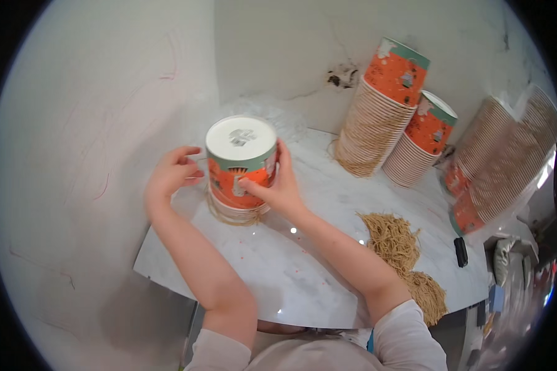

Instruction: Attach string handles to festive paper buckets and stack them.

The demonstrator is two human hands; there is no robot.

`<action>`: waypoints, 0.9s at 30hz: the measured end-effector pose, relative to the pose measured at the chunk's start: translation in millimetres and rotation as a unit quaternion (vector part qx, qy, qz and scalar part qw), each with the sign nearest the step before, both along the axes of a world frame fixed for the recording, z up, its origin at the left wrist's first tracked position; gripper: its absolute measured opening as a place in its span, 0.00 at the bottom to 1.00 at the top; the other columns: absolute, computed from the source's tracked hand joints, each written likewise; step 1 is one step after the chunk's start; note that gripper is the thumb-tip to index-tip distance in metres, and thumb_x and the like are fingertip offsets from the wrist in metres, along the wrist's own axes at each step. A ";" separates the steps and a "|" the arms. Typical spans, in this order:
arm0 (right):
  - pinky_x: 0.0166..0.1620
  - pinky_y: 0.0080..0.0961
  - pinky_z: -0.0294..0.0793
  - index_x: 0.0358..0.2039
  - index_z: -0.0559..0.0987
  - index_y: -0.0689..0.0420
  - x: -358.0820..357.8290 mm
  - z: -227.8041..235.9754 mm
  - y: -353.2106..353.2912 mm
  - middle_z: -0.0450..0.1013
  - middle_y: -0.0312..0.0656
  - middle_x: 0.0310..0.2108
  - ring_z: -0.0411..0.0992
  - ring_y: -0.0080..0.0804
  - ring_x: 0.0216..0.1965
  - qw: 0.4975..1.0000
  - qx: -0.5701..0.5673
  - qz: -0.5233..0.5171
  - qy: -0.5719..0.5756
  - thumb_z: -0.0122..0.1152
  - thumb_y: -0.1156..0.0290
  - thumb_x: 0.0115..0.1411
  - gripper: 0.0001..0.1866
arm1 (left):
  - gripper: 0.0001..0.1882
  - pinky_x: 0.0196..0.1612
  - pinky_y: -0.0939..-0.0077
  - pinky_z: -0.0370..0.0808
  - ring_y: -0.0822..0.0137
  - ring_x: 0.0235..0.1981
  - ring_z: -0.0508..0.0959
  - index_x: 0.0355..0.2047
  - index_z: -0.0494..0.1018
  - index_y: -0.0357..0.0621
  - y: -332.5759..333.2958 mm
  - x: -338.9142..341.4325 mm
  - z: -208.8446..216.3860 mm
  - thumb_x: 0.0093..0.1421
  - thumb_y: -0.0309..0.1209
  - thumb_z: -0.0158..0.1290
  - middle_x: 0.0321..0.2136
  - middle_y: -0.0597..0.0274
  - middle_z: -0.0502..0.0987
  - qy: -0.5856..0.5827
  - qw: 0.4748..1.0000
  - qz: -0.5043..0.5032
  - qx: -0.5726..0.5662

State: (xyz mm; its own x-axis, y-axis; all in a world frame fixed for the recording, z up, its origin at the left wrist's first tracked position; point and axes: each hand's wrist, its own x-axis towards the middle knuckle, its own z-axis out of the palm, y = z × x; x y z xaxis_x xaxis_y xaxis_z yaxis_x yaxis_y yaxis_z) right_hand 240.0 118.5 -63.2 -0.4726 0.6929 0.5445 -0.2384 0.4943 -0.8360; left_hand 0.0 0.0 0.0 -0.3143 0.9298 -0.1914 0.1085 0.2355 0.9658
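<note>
your left hand (170,175) sits left of centre in the frame, fingers curled loosely together beside the cup (240,167), and from this angle you cannot tell whether they pinch anything. the fingertips are just beside the cup's left wall, near a thin loop of twine (232,216) that runs round the cup's lower part. your right hand (277,185) is pressed against the cup's right side, thumb across the orange front and fingers wrapped behind, so it is clamped on the cup.

the cup stands upside down at the centre-left of the frame, its white base facing up at you, with a green band under the base and an orange printed wall below. it rests on the far left part of a marble table (303,272), close to the corner where two pale walls meet.

in the upper right of the frame, a tall stack (377,117) of the same cups leans on its side against the wall, and a shorter stack (418,151) lies just beside it on its right. further right, at the frame's edge, two more stacks in clear wrap (507,167) lean over the table's rim. a heap of tan twine (402,253) lies on the table at the lower right, near your right forearm. a small black object (460,251) sits at the table's right edge, well apart from the cup.
</note>
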 end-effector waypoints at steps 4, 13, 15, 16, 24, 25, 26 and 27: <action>0.71 0.44 0.56 0.71 0.46 0.65 9.0 14.0 -6.8 0.52 0.56 0.69 0.52 0.46 0.72 0.989 0.068 -0.101 -0.090 0.80 0.56 0.50 0.62 | 0.27 0.43 0.73 0.81 0.67 0.45 0.78 0.61 0.72 0.47 -12.8 16.5 12.0 0.59 0.25 0.58 0.47 0.56 0.73 0.101 0.981 0.149 0.078; 0.72 0.44 0.52 0.69 0.63 0.58 139.0 16.2 -183.8 0.51 0.46 0.74 0.50 0.54 0.73 0.654 0.061 0.714 -0.242 0.64 0.45 0.63 0.43 | 0.28 0.49 0.68 0.75 0.67 0.48 0.78 0.64 0.70 0.50 -19.5 44.1 36.6 0.65 0.42 0.59 0.50 0.56 0.77 0.165 0.971 0.158 0.071; 0.69 0.46 0.55 0.67 0.64 0.61 157.5 11.3 -212.8 0.57 0.50 0.70 0.56 0.53 0.69 0.652 0.031 0.758 -0.006 0.61 0.43 0.64 0.42 | 0.31 0.50 0.66 0.75 0.66 0.50 0.78 0.67 0.67 0.53 -16.1 59.9 48.2 0.66 0.45 0.58 0.52 0.56 0.76 0.121 0.982 0.121 0.074; 0.68 0.45 0.57 0.66 0.65 0.61 164.6 19.6 -216.9 0.59 0.51 0.68 0.58 0.51 0.68 0.656 0.018 0.754 0.010 0.63 0.46 0.63 0.41 | 0.31 0.50 0.66 0.75 0.66 0.50 0.78 0.67 0.67 0.53 -16.4 63.3 51.0 0.66 0.45 0.58 0.52 0.56 0.76 0.123 0.982 0.124 0.069; 0.53 0.36 0.74 0.57 0.72 0.65 200.7 61.6 -221.0 0.73 0.53 0.54 0.73 0.44 0.54 0.708 -0.026 0.700 0.086 0.77 0.59 0.54 0.36 | 0.41 0.46 0.69 0.78 0.64 0.49 0.78 0.68 0.64 0.49 -5.5 76.5 57.6 0.58 0.43 0.68 0.56 0.55 0.74 0.176 0.981 0.045 0.069; 0.48 0.35 0.76 0.55 0.73 0.64 202.3 60.8 -219.4 0.75 0.53 0.50 0.76 0.45 0.49 0.720 -0.003 0.690 0.074 0.77 0.60 0.52 0.35 | 0.41 0.46 0.69 0.78 0.64 0.49 0.78 0.68 0.64 0.49 -3.2 75.6 55.7 0.58 0.43 0.68 0.56 0.55 0.74 0.178 0.981 0.043 0.069; 0.48 0.35 0.76 0.55 0.73 0.64 204.0 61.7 -217.6 0.75 0.53 0.50 0.76 0.45 0.49 0.720 -0.001 0.689 0.077 0.77 0.60 0.52 0.35 | 0.41 0.46 0.69 0.79 0.64 0.49 0.78 0.67 0.65 0.46 -0.9 74.7 53.1 0.57 0.43 0.69 0.56 0.55 0.74 0.169 0.982 0.048 0.072; 0.52 0.38 0.72 0.58 0.71 0.64 205.7 64.0 -215.6 0.72 0.54 0.54 0.72 0.47 0.52 0.712 0.009 0.698 0.070 0.74 0.56 0.54 0.37 | 0.41 0.45 0.69 0.79 0.64 0.48 0.78 0.66 0.65 0.43 1.6 75.8 51.4 0.57 0.42 0.69 0.56 0.55 0.74 0.159 0.983 0.052 0.074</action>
State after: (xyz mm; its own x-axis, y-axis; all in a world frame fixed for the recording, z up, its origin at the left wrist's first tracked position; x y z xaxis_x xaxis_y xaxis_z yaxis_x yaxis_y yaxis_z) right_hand 445.7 -97.1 0.8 -0.6347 -0.4071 0.6568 -0.5883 -0.2966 -0.7523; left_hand 75.8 1.6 51.4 -0.4309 0.8999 0.0672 0.3933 0.1203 0.9115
